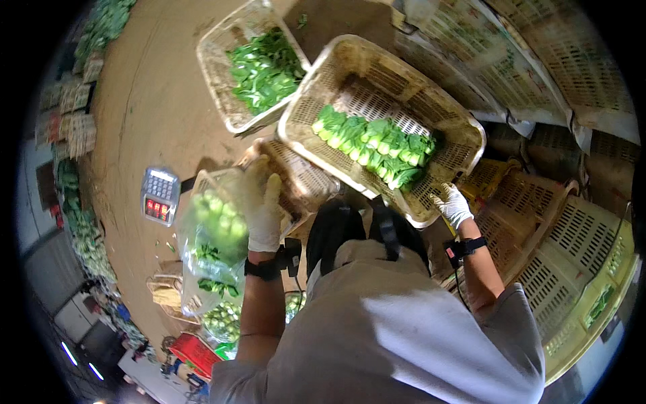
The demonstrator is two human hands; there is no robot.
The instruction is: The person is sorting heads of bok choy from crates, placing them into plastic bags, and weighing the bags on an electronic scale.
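Note:
My left hand (263,207), in a white glove and blurred, has its fingers apart. It is beside a clear plastic bag (189,252) of green leafy vegetables (219,217); whether it touches the bag is unclear. At the near right corner of a large, dirty white plastic crate (323,174) is my gloved right hand (452,206). Its fingers reach over the rim, and I cannot tell whether they grip it. Inside that crate, small bok choy heads (376,139) lie in neat rows towards the near side.
A second crate (214,96) holds loose green leaves (265,70). A scale display (160,196) with lit red digits stands left of the bag. Stacked plastic crates (570,247) crowd my right side. Behind the left arm lie a red basket (194,353) and more bagged vegetables (222,320).

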